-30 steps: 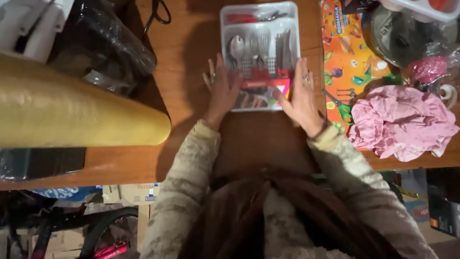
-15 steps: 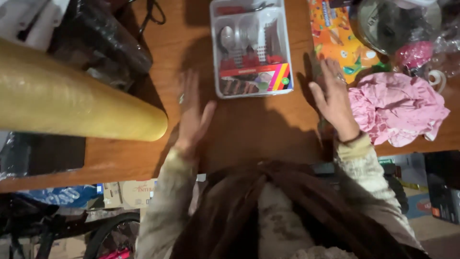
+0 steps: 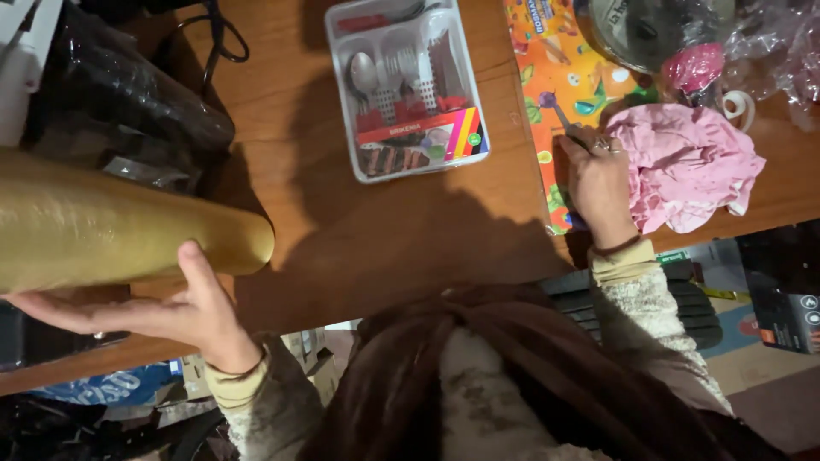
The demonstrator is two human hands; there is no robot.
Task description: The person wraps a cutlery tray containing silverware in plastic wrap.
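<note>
The left hand [image 3: 145, 312] is spread wide, palm up, and cups the underside of a large golden roll of film [image 3: 111, 226] near its rounded end; the thumb rises against the side of the roll, which suits supporting a bulky cylinder that overhangs the near edge of the wooden desk [image 3: 401, 248]. The roll lies across the left part of the desk, just beside a heap of dark plastic wrap [image 3: 120, 94]. The right hand [image 3: 598, 179] rests knuckles up on a bright orange printed sheet [image 3: 555, 94], with the fingers curled narrow around what appears to be a thin dark tool (its type cannot be determined at this size), the tip pointing away from the person. A crumpled pink cloth [image 3: 692, 166] touches the right side of that hand. Between the two hands, well apart from both, sits a clear plastic cutlery pack [image 3: 406, 85] holding spoons and forks, laid flat so that its contents face up. A round glass lid [image 3: 649, 30] lies at the far right edge, partly on the printed sheet.
</note>
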